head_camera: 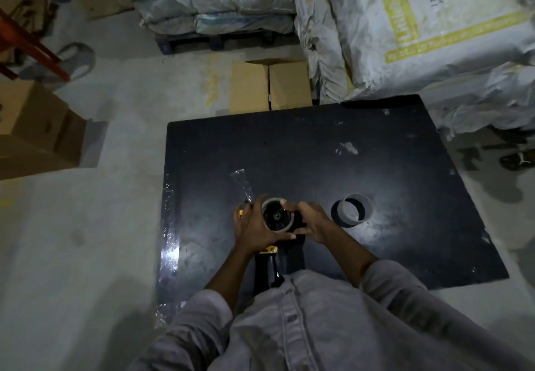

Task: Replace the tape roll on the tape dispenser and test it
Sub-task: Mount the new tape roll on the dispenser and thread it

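Head view. Step in hand, by the look of it: seating the tape roll [278, 216] on the hub of the tape dispenser [269, 257]. To do it well: keep roll square to hub axis, press evenly w/ both hands, check unwind direction so adhesive faces the right way at the blade, then thread the free end.

Roll + dispenser sit on the black board [376, 168], near its 6 o'clock edge, dispenser handle pointing to 6 o'clock toward the torso.

Left hand [254, 226]: at roll's 9 o'clock, fingers curled, thumb wrapped under to 5 o'clock, clamping roll and frame.
Right hand [311, 221]: at 3 o'clock, fingertips pressed on roll's rim.

Empty core [351, 210] lies apart at 3 o'clock. Loose tape strip [242, 182] at 11 o'clock.
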### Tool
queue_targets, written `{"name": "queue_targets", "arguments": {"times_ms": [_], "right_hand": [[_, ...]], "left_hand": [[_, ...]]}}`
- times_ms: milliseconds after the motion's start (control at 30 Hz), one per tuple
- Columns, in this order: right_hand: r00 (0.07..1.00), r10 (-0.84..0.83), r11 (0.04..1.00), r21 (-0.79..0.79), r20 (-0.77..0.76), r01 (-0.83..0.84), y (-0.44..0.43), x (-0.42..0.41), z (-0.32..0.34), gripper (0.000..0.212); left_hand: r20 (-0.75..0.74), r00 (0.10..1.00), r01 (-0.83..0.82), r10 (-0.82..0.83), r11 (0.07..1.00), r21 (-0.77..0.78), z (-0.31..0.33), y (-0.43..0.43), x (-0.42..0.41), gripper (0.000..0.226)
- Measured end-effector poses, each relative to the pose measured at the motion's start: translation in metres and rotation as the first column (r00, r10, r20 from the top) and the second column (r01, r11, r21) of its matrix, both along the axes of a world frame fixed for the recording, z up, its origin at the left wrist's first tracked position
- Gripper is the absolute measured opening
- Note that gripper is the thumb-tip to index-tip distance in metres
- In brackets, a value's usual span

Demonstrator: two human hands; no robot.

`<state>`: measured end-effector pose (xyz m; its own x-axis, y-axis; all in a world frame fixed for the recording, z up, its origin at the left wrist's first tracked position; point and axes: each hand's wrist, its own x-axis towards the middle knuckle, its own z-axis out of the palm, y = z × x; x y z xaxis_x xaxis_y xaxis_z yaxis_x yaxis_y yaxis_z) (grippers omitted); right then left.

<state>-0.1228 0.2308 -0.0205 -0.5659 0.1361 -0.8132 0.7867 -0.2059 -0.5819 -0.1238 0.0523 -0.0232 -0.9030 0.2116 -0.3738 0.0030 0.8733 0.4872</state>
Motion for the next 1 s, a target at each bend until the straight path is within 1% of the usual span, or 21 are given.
{"name": "queue_targets", "arguments": {"times_ms": [100,167,267,433,500,567,600,633,667,700,733,767,900,1000], "right_hand": [[0.999,0.026,0.999,0.029,0.023,-0.026,0.0,-0.006,0.0,0.046],[0.999,0.026,0.999,0.04,0.037,-0.028,0.0,-0.009,0.001,0.047],[0.997,0.041,0.998,0.052,0.06,-0.045,0.001,-0.009,0.003,0.048],[0.996,0.058,0.998,0.026,0.072,-0.06,0.0,-0.006,0.017,0.051],[0.996,0.077,0.997,0.019,0.053,-0.078,-0.002,-0.005,0.022,0.052],[0.994,0.108,0.992,0.071,-0.003,-0.107,-0.005,0.0,0.025,0.05],[0.986,0.161,0.975,0.161,-0.042,-0.152,-0.007,0.002,0.027,0.048],[0.959,0.275,0.921,0.305,-0.069,-0.242,-0.008,0.006,0.028,0.046],[0.913,0.403,0.828,0.449,-0.062,-0.335,-0.01,0.01,0.028,0.048],[0.86,0.51,0.72,0.563,-0.031,-0.407,-0.01,0.014,0.029,0.054],[0.823,0.568,0.642,0.627,-0.003,-0.441,-0.011,0.016,0.029,0.06],[0.805,0.593,0.605,0.652,0.016,-0.458,-0.011,0.018,0.029,0.064],[0.808,0.588,0.545,0.714,0.048,-0.439,-0.009,0.02,0.031,0.062],[0.79,0.611,0.476,0.769,0.062,-0.428,-0.012,0.023,0.029,0.066]], "left_hand": [[-0.069,0.997,-0.024,0.022,0.999,-0.033,-0.002,0.005,-0.002,0.1],[-0.07,0.997,-0.026,0.021,0.997,-0.067,-0.001,0.009,-0.005,0.095],[-0.053,0.999,0.002,-0.009,0.992,-0.129,0.0,0.009,-0.007,0.095],[-0.025,0.999,0.038,-0.042,0.984,-0.174,0.006,0.008,-0.005,0.099],[-0.014,0.999,0.048,-0.051,0.984,-0.17,0.008,0.007,-0.008,0.099],[-0.023,0.997,0.074,-0.077,0.987,-0.141,0.012,0.003,-0.006,0.098],[-0.033,0.994,0.099,-0.104,0.987,-0.124,0.013,0.0,-0.004,0.096],[-0.044,0.992,0.116,-0.12,0.989,-0.097,0.014,-0.003,-0.002,0.094],[-0.052,0.991,0.118,-0.121,0.991,-0.063,0.014,-0.006,0.0,0.091],[-0.056,0.992,0.113,-0.115,0.993,-0.038,0.015,-0.008,0.001,0.088],[-0.057,0.992,0.113,-0.115,0.993,-0.031,0.016,-0.009,0.002,0.087],[-0.054,0.992,0.117,-0.118,0.993,-0.034,0.017,-0.01,0.004,0.087],[-0.017,0.993,0.116,-0.118,0.991,-0.066,0.019,-0.013,0.013,0.091],[0.026,0.984,0.176,-0.174,0.98,-0.098,0.022,-0.013,0.013,0.093]]}}
